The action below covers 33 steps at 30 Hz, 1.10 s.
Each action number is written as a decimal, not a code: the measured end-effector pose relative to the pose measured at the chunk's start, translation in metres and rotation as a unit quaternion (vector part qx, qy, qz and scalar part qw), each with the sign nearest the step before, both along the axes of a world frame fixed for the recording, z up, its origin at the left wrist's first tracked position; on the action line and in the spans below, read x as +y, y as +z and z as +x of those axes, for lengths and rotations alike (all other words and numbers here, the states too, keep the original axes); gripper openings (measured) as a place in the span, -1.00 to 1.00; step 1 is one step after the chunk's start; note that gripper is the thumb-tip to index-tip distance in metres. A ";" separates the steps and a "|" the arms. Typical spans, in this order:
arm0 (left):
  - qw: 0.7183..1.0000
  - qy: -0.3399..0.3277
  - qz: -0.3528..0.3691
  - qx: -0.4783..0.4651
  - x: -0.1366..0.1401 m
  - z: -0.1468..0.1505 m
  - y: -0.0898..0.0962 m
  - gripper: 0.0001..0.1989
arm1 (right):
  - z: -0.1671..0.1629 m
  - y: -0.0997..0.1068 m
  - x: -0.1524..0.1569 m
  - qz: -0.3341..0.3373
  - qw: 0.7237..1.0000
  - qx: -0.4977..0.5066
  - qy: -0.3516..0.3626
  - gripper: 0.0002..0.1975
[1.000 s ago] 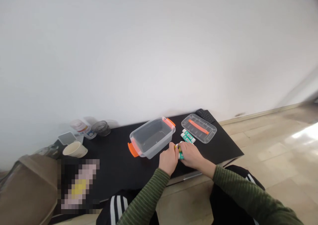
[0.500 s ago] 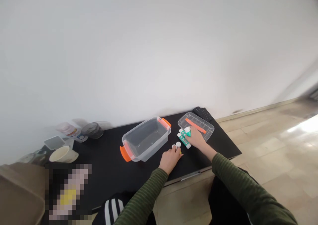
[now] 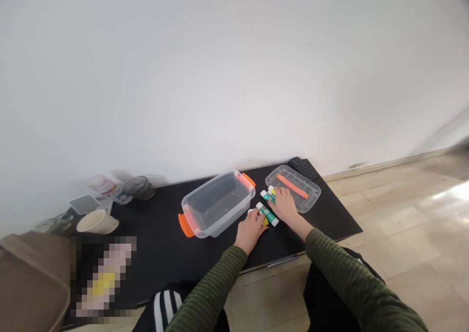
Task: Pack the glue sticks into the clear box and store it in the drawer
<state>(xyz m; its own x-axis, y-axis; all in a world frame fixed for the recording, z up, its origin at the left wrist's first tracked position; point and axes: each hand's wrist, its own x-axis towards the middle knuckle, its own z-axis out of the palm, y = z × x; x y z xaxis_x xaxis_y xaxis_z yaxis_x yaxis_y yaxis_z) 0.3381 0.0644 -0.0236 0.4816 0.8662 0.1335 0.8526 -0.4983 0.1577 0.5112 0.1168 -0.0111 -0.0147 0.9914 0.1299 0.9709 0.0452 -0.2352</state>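
Note:
My left hand point(image 3: 250, 230) is closed over a yellow glue stick point(image 3: 266, 221), whose white cap peeks out by the fingers. Beside those fingers a green glue stick point(image 3: 268, 215) lies on the black table. My right hand point(image 3: 286, 208) has its fingers curled over another green glue stick point(image 3: 265, 195) and a yellow-banded one point(image 3: 271, 190), partly hiding both. Left of the hands stands an uncovered clear plastic box point(image 3: 216, 207) with orange clips. Behind my right hand lies its clear lid point(image 3: 314, 191) with an orange handle.
A black dotted object point(image 3: 308, 169) sits at the back right corner against the wall. To the left are a cream paper cup point(image 3: 97, 223), a dark round container point(image 3: 139, 188) and a plastic bottle point(image 3: 110, 188). A brown box point(image 3: 34, 283) occupies the near left.
The left hand's sticks, earlier showing two white cap ends, now lie lower. One green stick has come to rest next to the left hand. My right hand has shifted onto the farther sticks.

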 end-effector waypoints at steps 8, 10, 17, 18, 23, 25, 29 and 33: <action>0.999 0.043 -0.026 -0.009 0.000 -0.004 0.006 -0.64 | 0.006 -0.015 -0.005 -0.051 0.998 -0.011 -0.026 -0.25; 0.998 0.051 -0.034 -0.018 -0.001 -0.005 0.006 -0.63 | 0.009 -0.017 -0.005 -0.071 0.997 -0.010 -0.034 -0.20; 0.990 0.082 -0.080 -0.078 0.000 -0.011 0.002 -0.67 | 0.009 -0.018 -0.010 -0.076 0.997 -0.016 -0.024 -0.21; 0.989 0.085 -0.085 -0.085 0.001 -0.012 0.001 -0.67 | 0.008 -0.018 -0.011 -0.068 0.997 -0.018 -0.019 -0.22; 0.987 0.083 -0.095 -0.099 0.006 -0.018 0.000 -0.63 | 0.004 -0.014 -0.017 -0.016 0.999 -0.015 0.034 -0.33; 0.986 0.086 -0.097 -0.101 0.010 -0.021 0.001 -0.61 | 0.002 -0.013 -0.021 -0.005 0.998 -0.002 0.055 -0.38; 0.986 0.088 -0.090 -0.111 0.015 -0.025 0.002 -0.57 | -0.001 -0.008 -0.029 0.013 0.993 0.024 0.112 -0.45; 0.987 0.085 -0.078 -0.115 0.011 -0.029 0.010 -0.57 | 0.001 0.002 -0.035 0.036 0.985 0.053 0.158 -0.52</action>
